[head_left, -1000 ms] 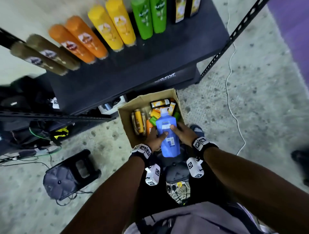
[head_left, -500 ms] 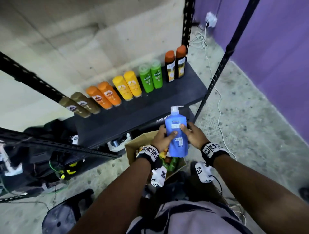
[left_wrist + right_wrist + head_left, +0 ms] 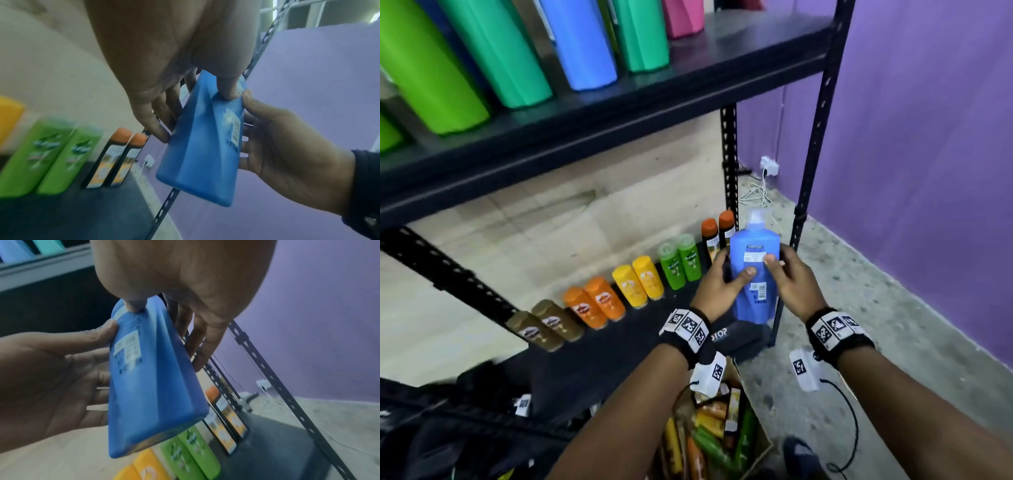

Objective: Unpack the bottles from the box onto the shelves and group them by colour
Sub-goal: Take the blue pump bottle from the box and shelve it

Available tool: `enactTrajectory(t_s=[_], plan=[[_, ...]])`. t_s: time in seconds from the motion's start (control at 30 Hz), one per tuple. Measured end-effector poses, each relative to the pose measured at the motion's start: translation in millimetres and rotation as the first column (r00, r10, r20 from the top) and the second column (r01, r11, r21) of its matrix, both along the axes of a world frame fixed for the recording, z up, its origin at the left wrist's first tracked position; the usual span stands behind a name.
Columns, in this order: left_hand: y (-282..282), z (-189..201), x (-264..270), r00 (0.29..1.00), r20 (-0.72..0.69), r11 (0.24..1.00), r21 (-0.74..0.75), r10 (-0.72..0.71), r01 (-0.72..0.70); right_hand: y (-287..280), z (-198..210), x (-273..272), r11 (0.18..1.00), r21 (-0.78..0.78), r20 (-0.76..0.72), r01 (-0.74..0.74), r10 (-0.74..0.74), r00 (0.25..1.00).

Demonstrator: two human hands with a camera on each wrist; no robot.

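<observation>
We hold the blue pump bottle upright between both hands, in the air in front of the lower shelf and above the box. Our left hand wraps its left side, thumb pressed across the front and fingers curled behind; our right hand clasps the right side, thumb on the white label. The pump head is blurred and pale. The label's print and barcode are too small to read. The upper shelf cuts off its tall green and blue bottles, and the green bottles below carry a logo that may read "Sunsilk".
</observation>
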State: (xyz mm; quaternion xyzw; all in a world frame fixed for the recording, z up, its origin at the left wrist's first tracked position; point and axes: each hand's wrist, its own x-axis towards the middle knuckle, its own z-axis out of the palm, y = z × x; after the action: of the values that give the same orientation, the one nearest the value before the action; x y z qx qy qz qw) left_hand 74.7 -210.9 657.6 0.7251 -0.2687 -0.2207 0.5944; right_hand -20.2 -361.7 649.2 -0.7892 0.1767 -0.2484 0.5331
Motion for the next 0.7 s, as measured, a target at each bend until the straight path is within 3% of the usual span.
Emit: enactTrajectory(t_s=[0.27,0.7], plan=[[-28,101,14,0.966,0.254,0.988,-0.151,0.054,-0.015,-18,102,16,0.992,-0.086,0.240,0.086,-0.063,0.969],[-31,274,24,0.825,0.547,0.918,-0.383,0.138,0.100,-19,272,28,0.982,-0.184,0.527,0.036,0.068,0.847]])
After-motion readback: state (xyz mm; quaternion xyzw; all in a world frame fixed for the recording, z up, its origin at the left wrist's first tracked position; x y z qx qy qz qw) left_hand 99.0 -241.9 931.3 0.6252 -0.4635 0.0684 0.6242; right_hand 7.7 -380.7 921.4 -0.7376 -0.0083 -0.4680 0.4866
